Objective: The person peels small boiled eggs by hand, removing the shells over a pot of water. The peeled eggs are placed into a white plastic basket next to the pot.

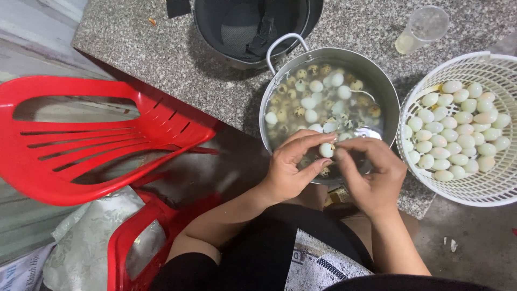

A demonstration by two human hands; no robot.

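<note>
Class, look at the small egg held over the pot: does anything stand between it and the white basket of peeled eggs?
Only the right hand itself lies on that side of the egg. Beyond it, just the pot's rim and the near wall of the basket. The left hand also pinches the egg.

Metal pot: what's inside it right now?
The metal pot holds water with small eggs, some speckled, some peeled white. Both hands, left hand and right hand, cover its near part, hiding whatever lies there.

A red plastic chair [81, 140] stands beside the granite counter [177, 59], a clear plastic cup [423, 28] near the far edge
</note>
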